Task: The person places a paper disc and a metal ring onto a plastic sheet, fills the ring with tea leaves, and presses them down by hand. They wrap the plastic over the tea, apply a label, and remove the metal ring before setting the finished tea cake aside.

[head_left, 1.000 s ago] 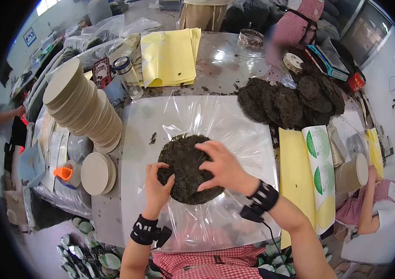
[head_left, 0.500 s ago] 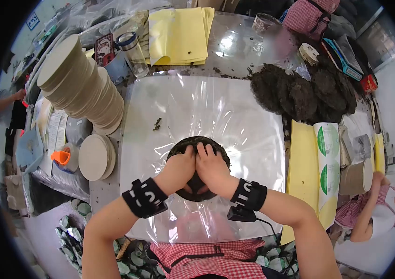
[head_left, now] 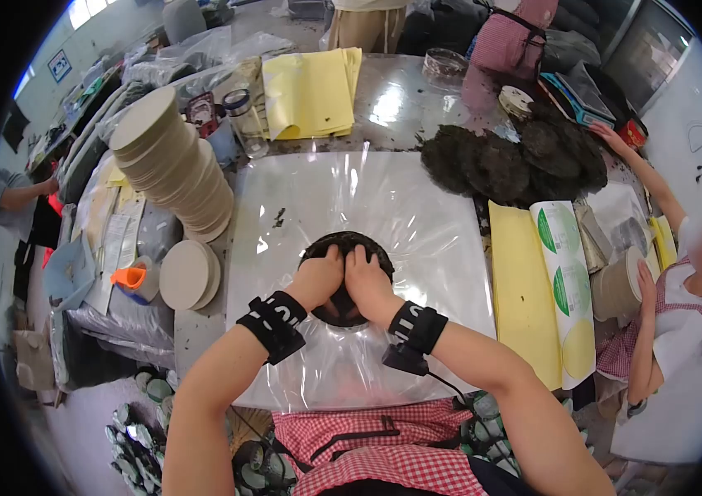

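Drawn together since a second ago, left hand (head_left: 320, 279) and right hand (head_left: 366, 279) press palms-down, side by side, on the tea cake (head_left: 346, 241) directly beneath both, on a plastic sheet (head_left: 421, 207) near the tabletop's (head_left: 405, 103) front edge.

A grey, glossy surface (head_left: 417, 99) throws back bright overhead glare. Daylight enters through a window (head_left: 85, 10) at the far left, above a pale wall (head_left: 39, 93) carrying a blue sign (head_left: 59, 66). Grey floor (head_left: 78, 430) lies below.
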{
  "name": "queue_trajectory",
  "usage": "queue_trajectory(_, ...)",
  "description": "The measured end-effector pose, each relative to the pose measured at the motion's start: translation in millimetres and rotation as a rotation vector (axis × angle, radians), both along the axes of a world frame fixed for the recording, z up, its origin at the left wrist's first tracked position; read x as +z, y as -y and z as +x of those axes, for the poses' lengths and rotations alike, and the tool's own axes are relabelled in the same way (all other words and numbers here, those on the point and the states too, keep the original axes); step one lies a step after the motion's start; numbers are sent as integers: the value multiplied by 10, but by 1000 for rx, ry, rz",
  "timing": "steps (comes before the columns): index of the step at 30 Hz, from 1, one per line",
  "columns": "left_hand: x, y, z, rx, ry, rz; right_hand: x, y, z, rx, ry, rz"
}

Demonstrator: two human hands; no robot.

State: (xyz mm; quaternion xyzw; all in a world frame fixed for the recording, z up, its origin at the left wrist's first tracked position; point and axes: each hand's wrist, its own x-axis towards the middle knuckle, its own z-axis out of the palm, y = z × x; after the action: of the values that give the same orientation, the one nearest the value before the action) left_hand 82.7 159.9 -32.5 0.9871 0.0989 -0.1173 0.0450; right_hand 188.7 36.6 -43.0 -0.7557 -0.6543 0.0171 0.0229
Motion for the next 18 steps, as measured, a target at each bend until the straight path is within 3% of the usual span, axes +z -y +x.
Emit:
queue_trajectory(3,-102,-77,-96,-24,139,5,5,46,42,119,0,-19)
queue_trajectory(5,16,20,-176,-72,82,31,-263,150,-31,82,88,247)
queue_trajectory(6,-246,-266,-190,-231,210,-167,139,155,-54,71,36,30)
queue_trajectory(7,155,-222,-256,-148,347,-268,444,205,-90,19,-123,15)
queue_trajectory(9,762,21,-263,248,651,-224,624,254,-44,11,-142,97)
queue_trajectory(12,-1,-355,-290,231,690,-140,533,109,18,229,-226,177)
queue_trajectory(15,106,-405,-271,214,617,-143,422,132,195,513,-77,282)
queue_trajectory(16,163,-489,-339,320,687,-258,438,96,218,525,-83,41)
queue_trajectory(18,275,-779,-364,486,839,-479,586,89,151,513,-154,150)
